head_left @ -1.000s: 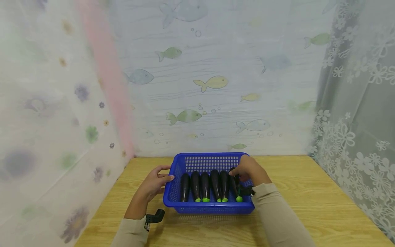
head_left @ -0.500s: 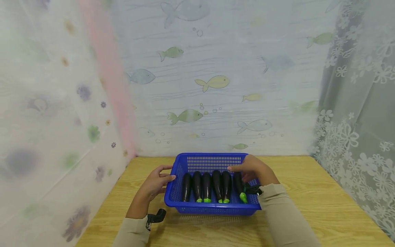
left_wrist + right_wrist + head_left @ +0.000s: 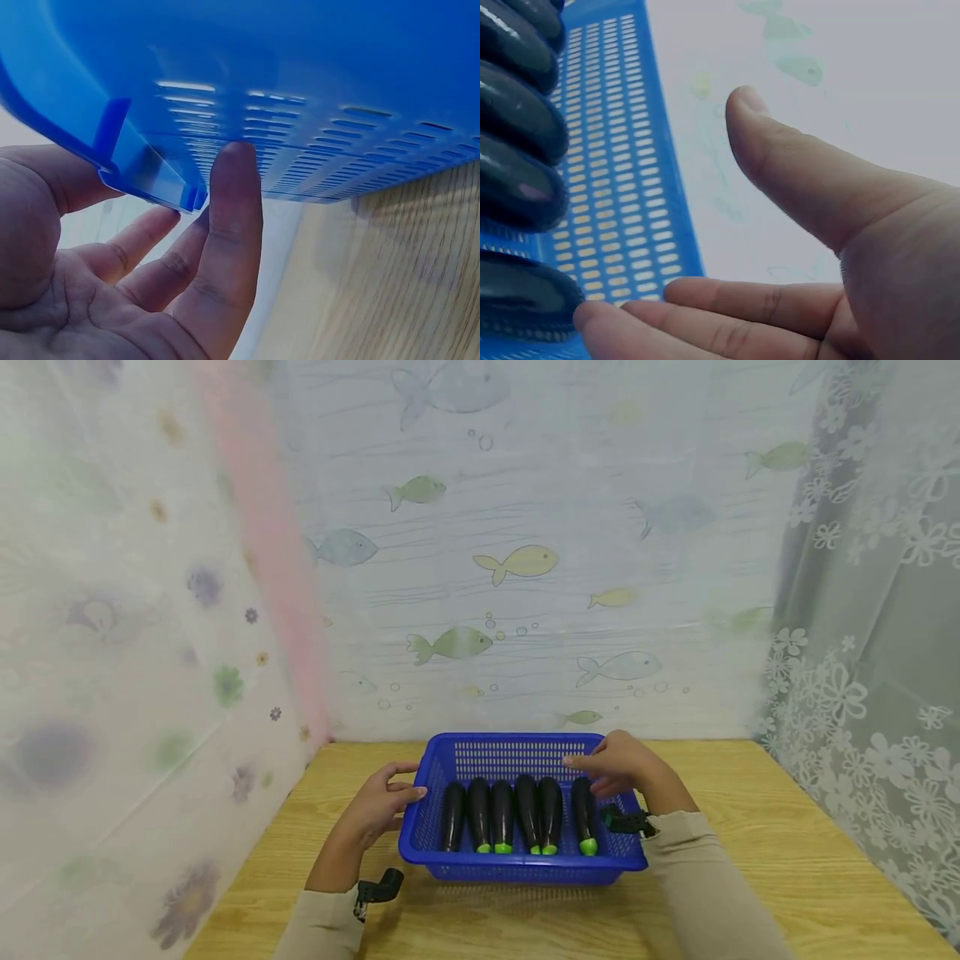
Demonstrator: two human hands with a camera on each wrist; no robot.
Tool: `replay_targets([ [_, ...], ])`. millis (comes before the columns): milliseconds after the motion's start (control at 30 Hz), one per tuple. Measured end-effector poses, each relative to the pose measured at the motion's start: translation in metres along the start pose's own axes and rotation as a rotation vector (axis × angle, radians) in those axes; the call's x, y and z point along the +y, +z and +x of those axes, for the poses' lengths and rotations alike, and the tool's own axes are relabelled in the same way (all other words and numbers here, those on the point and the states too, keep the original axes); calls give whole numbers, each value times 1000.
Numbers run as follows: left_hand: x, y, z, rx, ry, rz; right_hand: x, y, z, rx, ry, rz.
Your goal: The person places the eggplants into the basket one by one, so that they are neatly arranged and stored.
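Note:
In the head view a blue plastic basket (image 3: 517,861) stands on the table, with several dark eggplants (image 3: 528,814) side by side in it, green ends to the front. My left hand (image 3: 375,806) grips the basket's left rim, thumb over the edge. The left wrist view shows the fingers (image 3: 234,217) below the rim, against the slotted outer wall. At the basket's right end my right hand (image 3: 630,767) hovers with thumb and fingers spread, holding nothing. Just left of it lies the rightmost eggplant (image 3: 583,817), a gap from the others. One fingertip (image 3: 592,315) seems to touch or nearly touch it.
The wooden table (image 3: 757,827) extends on both sides of the basket. A fish-print sheet (image 3: 525,610) hangs behind, a flowered sheet (image 3: 150,693) on the left and a lace curtain (image 3: 862,677) on the right. Each wrist carries a black camera mount (image 3: 381,887).
My right hand has let go of the rightmost eggplant and moved right and slightly up. That eggplant now lies straighter and farther from the row. The left hand keeps its hold on the rim.

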State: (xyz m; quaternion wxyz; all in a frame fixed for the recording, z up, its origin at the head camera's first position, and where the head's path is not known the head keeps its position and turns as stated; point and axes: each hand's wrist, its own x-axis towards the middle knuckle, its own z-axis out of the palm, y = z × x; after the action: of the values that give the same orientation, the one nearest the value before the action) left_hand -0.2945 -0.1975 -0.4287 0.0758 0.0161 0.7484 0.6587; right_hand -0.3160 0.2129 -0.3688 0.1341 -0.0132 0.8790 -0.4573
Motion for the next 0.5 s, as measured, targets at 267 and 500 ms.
replay_targets([
  [267,3,-1,1,0,10,92,3,-26,-18,23,-72,9],
  [500,12,-5,1,-27,39,353,19,-57,-41,55,-138,-114],
])
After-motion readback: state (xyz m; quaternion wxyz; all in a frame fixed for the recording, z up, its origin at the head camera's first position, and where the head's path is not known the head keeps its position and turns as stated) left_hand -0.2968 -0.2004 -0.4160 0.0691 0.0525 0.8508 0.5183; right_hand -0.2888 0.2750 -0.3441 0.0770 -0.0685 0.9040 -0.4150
